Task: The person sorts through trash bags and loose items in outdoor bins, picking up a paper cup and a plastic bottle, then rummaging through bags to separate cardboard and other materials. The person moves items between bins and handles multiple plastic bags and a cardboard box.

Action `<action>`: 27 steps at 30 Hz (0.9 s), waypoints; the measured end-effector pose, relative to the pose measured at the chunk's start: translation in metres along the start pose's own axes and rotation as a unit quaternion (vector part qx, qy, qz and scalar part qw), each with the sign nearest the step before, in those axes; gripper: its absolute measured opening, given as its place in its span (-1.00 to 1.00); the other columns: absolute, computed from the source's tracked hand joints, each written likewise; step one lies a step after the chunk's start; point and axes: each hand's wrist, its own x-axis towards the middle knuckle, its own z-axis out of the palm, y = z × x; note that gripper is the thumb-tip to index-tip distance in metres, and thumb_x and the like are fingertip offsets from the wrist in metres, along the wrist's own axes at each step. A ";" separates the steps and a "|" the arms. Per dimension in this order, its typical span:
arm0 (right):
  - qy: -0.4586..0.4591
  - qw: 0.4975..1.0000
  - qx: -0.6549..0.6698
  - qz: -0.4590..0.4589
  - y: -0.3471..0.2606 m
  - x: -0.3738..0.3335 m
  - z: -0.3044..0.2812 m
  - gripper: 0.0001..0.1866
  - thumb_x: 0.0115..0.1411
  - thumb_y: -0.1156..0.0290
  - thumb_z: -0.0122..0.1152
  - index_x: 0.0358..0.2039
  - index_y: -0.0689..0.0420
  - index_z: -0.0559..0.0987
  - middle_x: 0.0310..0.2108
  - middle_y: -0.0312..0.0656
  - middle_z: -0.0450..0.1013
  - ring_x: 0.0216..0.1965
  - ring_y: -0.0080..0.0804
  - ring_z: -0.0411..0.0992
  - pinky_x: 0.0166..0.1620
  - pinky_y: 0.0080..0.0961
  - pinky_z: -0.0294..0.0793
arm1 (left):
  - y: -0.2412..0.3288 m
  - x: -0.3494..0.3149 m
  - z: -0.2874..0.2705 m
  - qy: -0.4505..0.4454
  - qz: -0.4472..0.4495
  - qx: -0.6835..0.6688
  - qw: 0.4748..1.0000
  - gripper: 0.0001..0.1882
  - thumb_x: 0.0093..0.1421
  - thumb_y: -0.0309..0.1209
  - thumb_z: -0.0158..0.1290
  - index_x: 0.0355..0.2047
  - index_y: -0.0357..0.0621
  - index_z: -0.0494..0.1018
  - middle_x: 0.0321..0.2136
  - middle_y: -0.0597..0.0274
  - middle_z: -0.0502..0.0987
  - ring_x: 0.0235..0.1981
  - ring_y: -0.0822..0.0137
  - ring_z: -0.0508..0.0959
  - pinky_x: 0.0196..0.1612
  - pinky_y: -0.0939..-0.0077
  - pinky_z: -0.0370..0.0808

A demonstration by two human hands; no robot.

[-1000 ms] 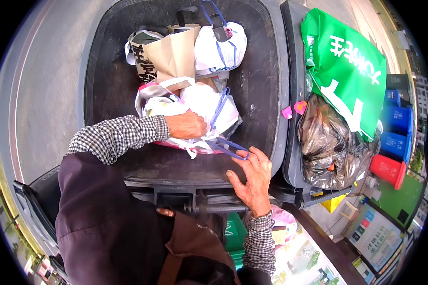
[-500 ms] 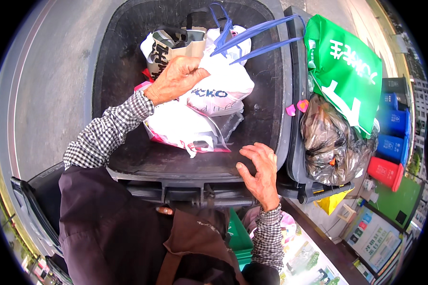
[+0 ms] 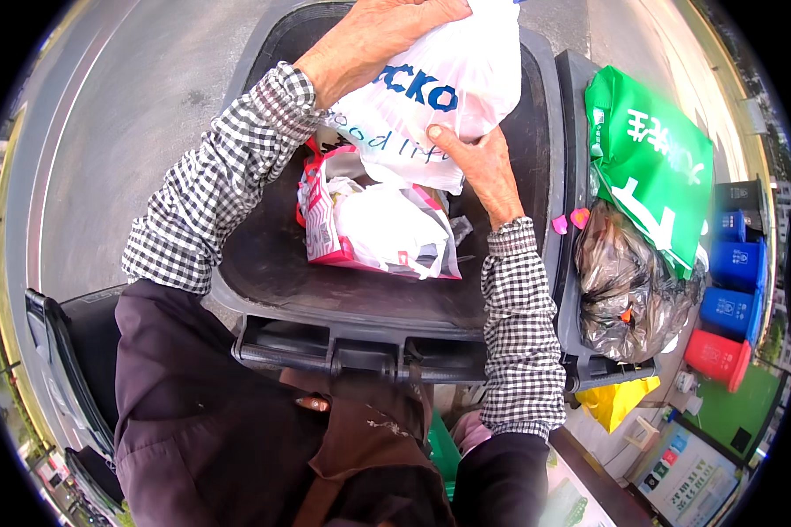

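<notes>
A white plastic bag [image 3: 479, 75] with blue lettering is held up over the open black wheelie bin [image 3: 360, 303]. My left hand [image 3: 378, 39] grips its upper part, near the top edge of the view. Lower down, my right hand [image 3: 485, 172] holds the bag's right side, thumb in front and the other fingers hidden behind it. Inside the bin, beneath the raised bag, lies a pink-and-white carrier bag [image 3: 327, 248] with crumpled white plastic [image 3: 387, 220] in its mouth. The raised bag covers most of what lies farther back in the bin.
Right of the bin, a green bag [image 3: 650, 149] and a knotted dark translucent rubbish bag [image 3: 620, 281] rest on another bin. Pink petals [image 3: 561, 224] lie on the rim. Blue bins [image 3: 734, 263] and a red bin [image 3: 716, 356] stand beyond. Another black bin [image 3: 83, 360] is at left.
The white bag has been lifted out of the pile toward me. My right hand has moved up from the bin's near edge and taken hold of it. The pink-and-white bag is now more exposed.
</notes>
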 end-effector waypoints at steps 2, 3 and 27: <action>-0.004 0.999 0.033 0.021 0.003 0.002 0.022 -0.37 0.12 0.19 0.50 0.09 0.31 0.54 -0.08 -0.05 0.58 -0.04 -0.32 0.53 0.06 -0.40 0.49 | -0.014 0.000 -0.013 0.014 -0.007 0.020 1.000 -0.72 0.43 -0.33 0.00 -0.22 -0.29 0.61 -0.39 0.32 0.66 -0.44 0.56 0.60 -0.39 0.61 0.52; 0.007 0.998 0.058 0.032 0.002 0.003 0.028 -0.44 0.15 0.20 0.48 0.05 0.31 0.57 -0.11 -0.08 0.60 -0.07 -0.35 0.54 0.04 -0.43 0.49 | -0.019 0.002 -0.016 0.019 -0.015 0.026 0.999 -0.72 0.44 -0.33 0.00 -0.22 -0.30 0.61 -0.40 0.31 0.66 -0.44 0.56 0.60 -0.39 0.61 0.53; 0.056 0.981 0.046 0.180 0.117 -0.006 0.048 -0.55 0.28 0.30 0.27 0.00 0.45 0.55 -0.21 0.01 0.61 -0.19 -0.28 0.54 -0.03 -0.33 0.48 | -0.263 -0.058 -0.110 0.225 -0.317 0.253 0.886 0.06 0.14 0.14 0.25 0.41 -0.35 0.11 0.27 -0.32 0.34 0.27 -0.04 0.42 0.25 0.25 0.42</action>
